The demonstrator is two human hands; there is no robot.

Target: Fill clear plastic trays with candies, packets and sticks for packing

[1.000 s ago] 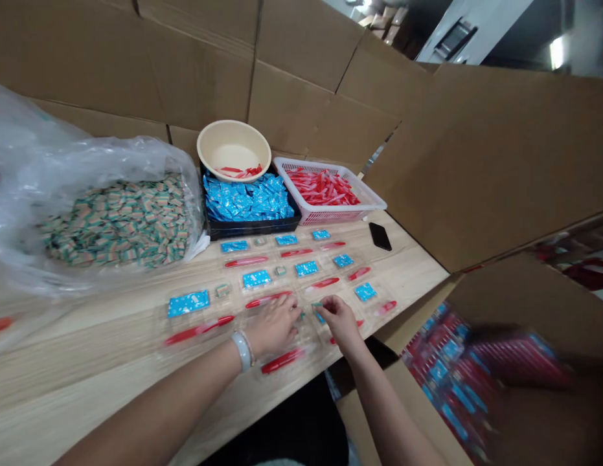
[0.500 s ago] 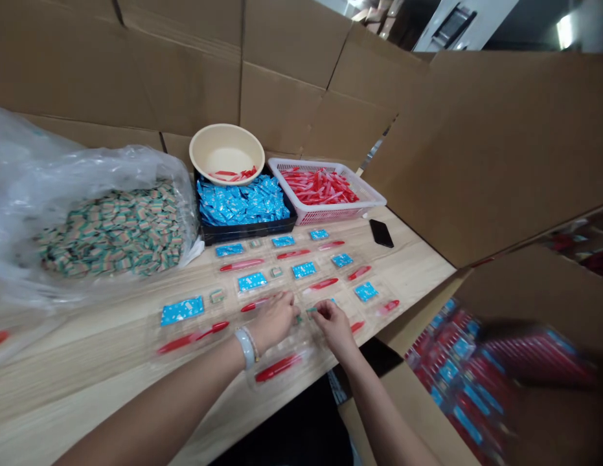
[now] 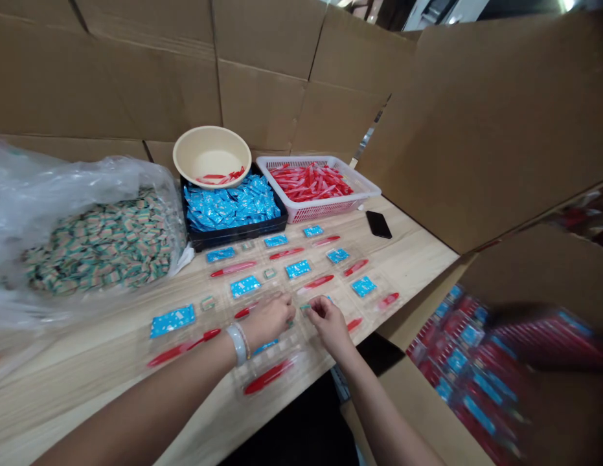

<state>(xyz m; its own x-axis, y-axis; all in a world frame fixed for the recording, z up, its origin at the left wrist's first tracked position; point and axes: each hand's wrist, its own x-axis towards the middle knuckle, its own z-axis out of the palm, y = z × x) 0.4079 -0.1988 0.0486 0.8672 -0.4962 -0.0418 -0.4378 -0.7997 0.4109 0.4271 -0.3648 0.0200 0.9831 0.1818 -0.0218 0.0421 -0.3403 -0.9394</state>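
Left hand [image 3: 268,320] and right hand [image 3: 330,325], close together but not touching, over clear plastic blister trays [image 3: 282,353] on a wooden counter [image 3: 78,362]. Small teal-striped packet [image 3: 306,307] pinched in the right fingertips [image 3: 313,305]; left-hand grip hidden. Red plastic pieces [image 3: 268,377] and blue sachets [image 3: 245,286] in the trays.

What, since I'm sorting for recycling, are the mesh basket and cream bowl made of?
The mesh basket looks like moulded plastic: thin, even lattice walls with a slight sheen. The cream bowl seems plastic too, with a smooth satin surface, though melamine can't be ruled out by look.
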